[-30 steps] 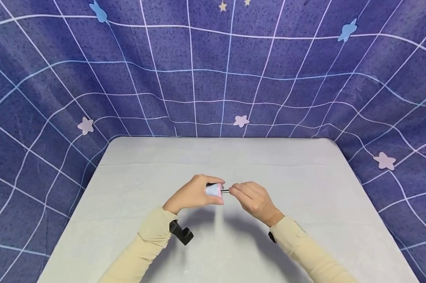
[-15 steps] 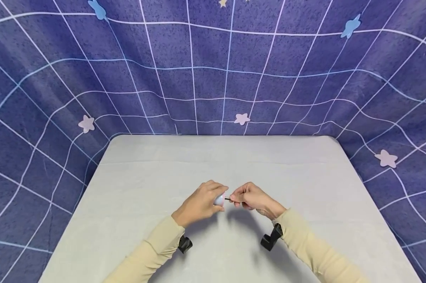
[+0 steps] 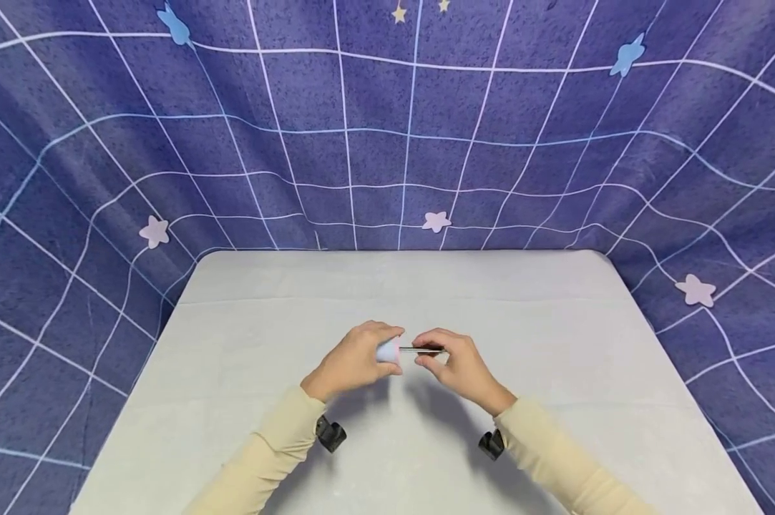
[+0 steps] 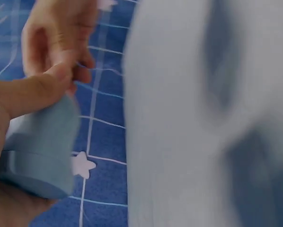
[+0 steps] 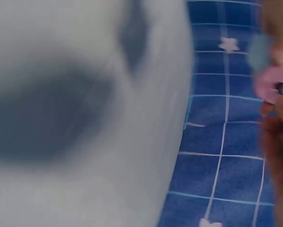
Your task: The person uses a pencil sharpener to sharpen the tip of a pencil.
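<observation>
My left hand [image 3: 355, 357] holds a light-blue tapered cylinder [image 3: 387, 350], thumb and fingers curled round it. Its pink end [image 5: 269, 81] faces right and has a small dark hole. From that end a thin dark pencil-like rod [image 3: 410, 350] with a silvery gleam runs across to my right hand [image 3: 461, 365]. My right thumb and fingers grip the rod's far part. In the left wrist view the blue body [image 4: 42, 137] sits in my palm, its wider base toward the camera, and my right hand [image 4: 61, 38] is just beyond it.
Both hands are above a table [image 3: 284, 286] with a pale cover. A blue curtain [image 3: 387, 157] with grid lines and stars surrounds its far side and both sides. A black wrist camera [image 3: 330, 433] hangs at the left cuff, another camera [image 3: 492, 444] at the right.
My right fingers, close to the pink end before, are now farther right along the rod, and a longer piece of it shows. The left hand has shifted slightly left with the cylinder.
</observation>
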Action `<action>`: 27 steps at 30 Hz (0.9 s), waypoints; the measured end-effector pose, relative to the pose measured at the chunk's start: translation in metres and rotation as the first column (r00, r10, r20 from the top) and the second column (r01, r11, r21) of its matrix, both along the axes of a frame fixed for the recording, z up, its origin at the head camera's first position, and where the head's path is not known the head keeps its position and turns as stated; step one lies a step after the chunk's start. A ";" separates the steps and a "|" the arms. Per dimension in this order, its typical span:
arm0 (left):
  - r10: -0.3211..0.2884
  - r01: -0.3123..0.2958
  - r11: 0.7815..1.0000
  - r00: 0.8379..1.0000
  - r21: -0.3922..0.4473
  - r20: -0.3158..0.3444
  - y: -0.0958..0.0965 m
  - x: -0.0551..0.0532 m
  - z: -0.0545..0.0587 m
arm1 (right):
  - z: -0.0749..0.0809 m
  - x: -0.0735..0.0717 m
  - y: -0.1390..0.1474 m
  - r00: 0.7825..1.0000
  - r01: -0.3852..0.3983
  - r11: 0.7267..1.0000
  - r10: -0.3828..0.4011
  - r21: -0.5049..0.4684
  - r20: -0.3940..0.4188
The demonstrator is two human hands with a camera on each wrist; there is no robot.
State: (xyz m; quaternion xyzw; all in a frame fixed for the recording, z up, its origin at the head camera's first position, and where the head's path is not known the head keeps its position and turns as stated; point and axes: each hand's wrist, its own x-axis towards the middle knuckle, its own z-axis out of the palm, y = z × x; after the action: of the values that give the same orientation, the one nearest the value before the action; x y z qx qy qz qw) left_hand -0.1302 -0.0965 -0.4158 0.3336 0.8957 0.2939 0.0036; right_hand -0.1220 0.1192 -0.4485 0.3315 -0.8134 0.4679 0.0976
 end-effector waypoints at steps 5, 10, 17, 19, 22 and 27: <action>-0.038 0.000 0.992 0.952 0.125 0.305 -0.012 -0.010 0.011 | -0.005 -0.001 -0.003 0.817 0.030 0.998 0.005 0.051 -0.576; -0.061 0.004 0.989 0.920 0.146 0.387 -0.013 -0.008 0.018 | -0.007 -0.002 -0.007 0.635 0.064 0.998 -0.020 0.027 -0.772; -0.072 0.053 0.996 0.941 -0.068 -0.329 -0.001 0.008 0.010 | 0.010 0.000 -0.005 0.942 -0.100 0.981 0.147 -0.166 0.303; -0.095 0.054 0.994 0.876 -0.099 -0.474 -0.001 0.010 0.003 | 0.018 -0.004 -0.003 0.754 -0.032 0.972 0.177 -0.234 0.632; -0.104 0.064 0.993 0.847 -0.094 -0.521 -0.003 0.012 -0.006 | 0.025 -0.009 0.000 0.592 -0.028 0.977 0.187 -0.213 0.784; -0.083 0.041 0.995 0.867 -0.096 -0.492 -0.004 0.012 -0.009 | 0.023 -0.009 -0.002 0.667 -0.044 0.990 0.128 -0.133 0.734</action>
State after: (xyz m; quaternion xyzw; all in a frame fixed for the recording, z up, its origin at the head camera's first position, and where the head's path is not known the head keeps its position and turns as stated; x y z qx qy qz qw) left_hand -0.1177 -0.1010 -0.4250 0.4259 0.8669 0.1611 -0.2028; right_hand -0.1314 0.1175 -0.4259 0.1459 -0.7410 0.6076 -0.2459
